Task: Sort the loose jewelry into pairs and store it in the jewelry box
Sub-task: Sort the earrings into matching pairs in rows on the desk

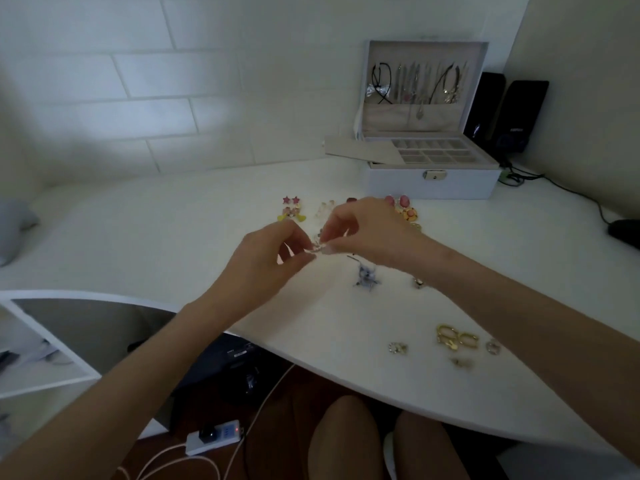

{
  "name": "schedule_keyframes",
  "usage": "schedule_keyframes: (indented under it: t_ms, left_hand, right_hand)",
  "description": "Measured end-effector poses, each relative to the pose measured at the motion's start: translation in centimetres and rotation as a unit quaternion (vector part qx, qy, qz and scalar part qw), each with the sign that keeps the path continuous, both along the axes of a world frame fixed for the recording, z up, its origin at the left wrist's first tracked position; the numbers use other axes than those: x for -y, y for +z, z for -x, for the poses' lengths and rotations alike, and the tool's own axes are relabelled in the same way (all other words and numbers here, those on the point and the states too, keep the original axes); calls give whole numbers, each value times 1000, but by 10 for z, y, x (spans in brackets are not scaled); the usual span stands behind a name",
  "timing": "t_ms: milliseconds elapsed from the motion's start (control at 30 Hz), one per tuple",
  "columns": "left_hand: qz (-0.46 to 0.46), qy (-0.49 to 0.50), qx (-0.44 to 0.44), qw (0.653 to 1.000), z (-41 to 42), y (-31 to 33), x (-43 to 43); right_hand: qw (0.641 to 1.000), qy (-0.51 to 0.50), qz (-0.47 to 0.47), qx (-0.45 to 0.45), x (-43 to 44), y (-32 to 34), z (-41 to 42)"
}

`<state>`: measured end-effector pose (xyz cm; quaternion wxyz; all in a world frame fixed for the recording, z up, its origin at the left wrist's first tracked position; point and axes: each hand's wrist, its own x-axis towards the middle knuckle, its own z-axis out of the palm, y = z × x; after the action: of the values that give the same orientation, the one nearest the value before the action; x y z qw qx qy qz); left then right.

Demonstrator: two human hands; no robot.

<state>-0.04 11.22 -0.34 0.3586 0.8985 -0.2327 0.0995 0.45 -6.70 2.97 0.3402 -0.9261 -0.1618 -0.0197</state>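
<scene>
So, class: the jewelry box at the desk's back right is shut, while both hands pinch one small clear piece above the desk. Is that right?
Not quite: the head view shows the jewelry box open, not shut. The rest holds: the left hand and right hand both pinch the small clear piece.

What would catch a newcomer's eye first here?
The left hand and right hand meet above the desk, pinching a small clear piece between them. Behind, to the right, stands the open jewelry box, necklaces hanging in its lid. Gold earrings lie near the desk's front edge.
</scene>
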Motion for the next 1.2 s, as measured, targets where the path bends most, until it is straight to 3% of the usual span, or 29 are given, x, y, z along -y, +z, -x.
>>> schedule_keyframes:
  t_ms: [233,467,700,1200]
  left_hand:
    - [-59,-183,-64,979,51,-4,40]
    - [-144,-212,-54,965,58,-13,67]
    - [-164,-207,-56,963,58,-13,74]
    - [-41,-183,-80,979,62,-4,81]
  right_hand:
    - [996,19,59,-65,42,-11,72]
    - [993,-23,96,-58,73,-9,95]
    - [974,28,165,-154,92,-6,109]
    - [989,12,24,-147,103,-5,110]
